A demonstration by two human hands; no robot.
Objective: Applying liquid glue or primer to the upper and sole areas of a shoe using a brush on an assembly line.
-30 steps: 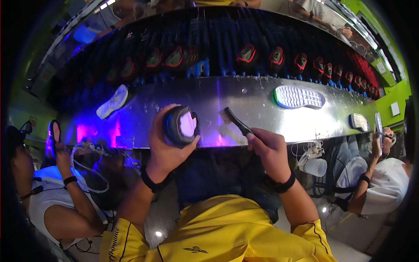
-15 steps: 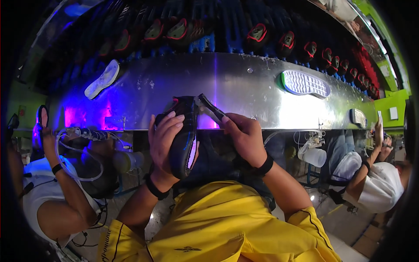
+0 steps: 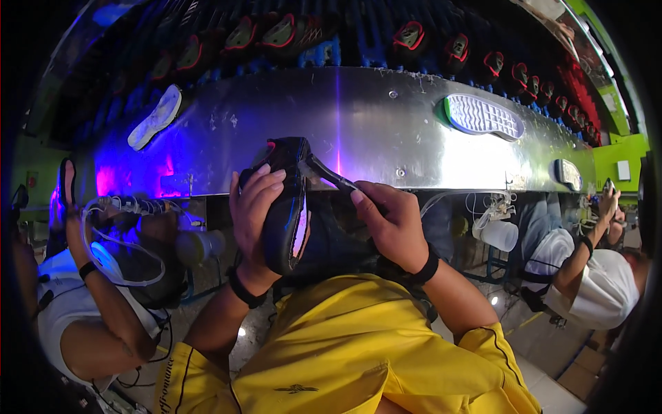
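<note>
A black shoe upper (image 3: pixel 285 238) is gripped in my left hand (image 3: pixel 256 203), its pale underside edge turned to the right. My left fingers wrap over its side. In my right hand (image 3: pixel 396 221) is a black-handled brush (image 3: pixel 336 181), pinched between thumb and fingers. The brush's bristles touch the right edge of the shoe upper near its far end. Both hands are just off the near edge of the metal bench (image 3: pixel 255 124).
On the bench lie a white sole (image 3: pixel 156 117) at left, a white-and-green sole (image 3: pixel 483 116) at right and another sole (image 3: pixel 568 174) farther right. Beyond it, black shoes with red collars (image 3: pixel 408 36) stand in a row. Co-workers sit at left (image 3: pixel 89 310) and right (image 3: pixel 596 286). Plastic cups (image 3: pixel 499 234) hang below the edge.
The brush head has shifted a little down along the shoe's edge, and its handle now lies flatter. The whole view has tilted slightly. At right, the co-worker's hands have moved.
</note>
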